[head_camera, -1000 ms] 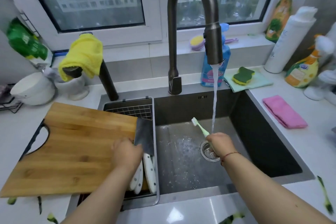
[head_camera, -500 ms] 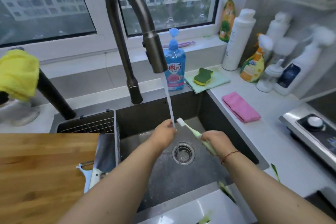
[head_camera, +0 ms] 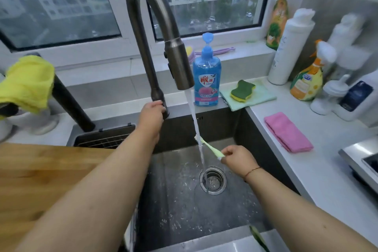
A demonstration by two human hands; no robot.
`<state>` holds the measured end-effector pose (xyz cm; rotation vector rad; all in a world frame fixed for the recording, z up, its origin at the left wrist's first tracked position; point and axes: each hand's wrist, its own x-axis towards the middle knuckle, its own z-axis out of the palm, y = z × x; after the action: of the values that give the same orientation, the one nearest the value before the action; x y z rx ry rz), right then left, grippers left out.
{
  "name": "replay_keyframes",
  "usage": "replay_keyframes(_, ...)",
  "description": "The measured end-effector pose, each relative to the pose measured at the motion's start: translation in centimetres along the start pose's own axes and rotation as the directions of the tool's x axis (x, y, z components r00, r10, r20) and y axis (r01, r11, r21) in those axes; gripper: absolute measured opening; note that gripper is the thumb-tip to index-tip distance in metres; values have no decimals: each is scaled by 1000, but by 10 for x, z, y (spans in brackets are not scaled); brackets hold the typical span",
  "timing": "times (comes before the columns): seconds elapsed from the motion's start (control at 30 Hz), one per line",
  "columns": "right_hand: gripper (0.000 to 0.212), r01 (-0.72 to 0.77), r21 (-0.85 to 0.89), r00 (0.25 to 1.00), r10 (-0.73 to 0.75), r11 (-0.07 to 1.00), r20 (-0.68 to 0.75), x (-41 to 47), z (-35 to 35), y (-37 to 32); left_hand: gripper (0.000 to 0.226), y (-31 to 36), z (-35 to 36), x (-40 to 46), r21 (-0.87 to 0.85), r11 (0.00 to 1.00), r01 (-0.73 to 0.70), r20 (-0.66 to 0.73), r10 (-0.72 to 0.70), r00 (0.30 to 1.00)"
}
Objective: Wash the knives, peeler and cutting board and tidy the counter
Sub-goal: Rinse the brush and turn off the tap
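Left hand has left the stream and gone up to the faucet base at the sink's back edge; fingers curl on the lever there. Right hand pinches the toothbrush handle, bristles under the running water. Cutting board sits on the counter left of the sink; knives and peeler not visible. To do this well: ease the lever gently, keep the bristles centred in the stream, and avoid splashing the board.
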<state>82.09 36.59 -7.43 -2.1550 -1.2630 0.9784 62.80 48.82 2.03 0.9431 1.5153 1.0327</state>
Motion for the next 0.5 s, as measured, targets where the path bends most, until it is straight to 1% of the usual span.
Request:
replay_keyframes(0.1, 9, 16, -1, 1000, -16, 1000, -4, 7, 0, -6, 33, 15, 0, 15, 81, 996, 24, -10, -23, 1000)
replay_keyframes(0.17, 10, 25, 8, 999, -25, 1000, -22, 11, -1, -9, 29, 13, 0, 15, 181, 982, -48, 58, 38, 998)
replay_keyframes(0.23, 8, 20, 12, 999, -20, 1000, -29, 13, -3, -10, 26, 0, 0, 7, 312, 936, -161, 144, 120, 982)
replay_keyframes(0.3, 14, -16, 2, 1000, 16, 1000, -4, 17, -3, -8, 17, -14, 3, -3, 411, 886, -213, 169, 156, 973)
replay_keyframes(0.33, 19, -57, -23, 998, 57, 998, 22, 17, -3, -7, 12, -22, 6, -5, 455, 862, -225, 181, 158, 971)
replay_keyframes(0.37, 24, -104, -52, 993, 107, 993, 47, 18, -5, -6, 12, -29, 10, -7, 507, 830, -235, 212, 144, 967)
replay_keyframes(0.43, 28, -173, -85, 982, 178, 981, 59, 22, -7, -1, 13, -42, 21, -13, 650, 707, -279, 351, 47, 935)
replay_keyframes(0.47, 27, -194, -81, 979, 198, 978, 50, 24, -8, 1, 12, -47, 28, -17, 690, 656, -307, 417, -14, 909)
replay_keyframes(0.5, 25, -214, -43, 976, 216, 976, 42, 26, -8, 2, 11, -52, 36, -22, 699, 638, -323, 462, -58, 885)
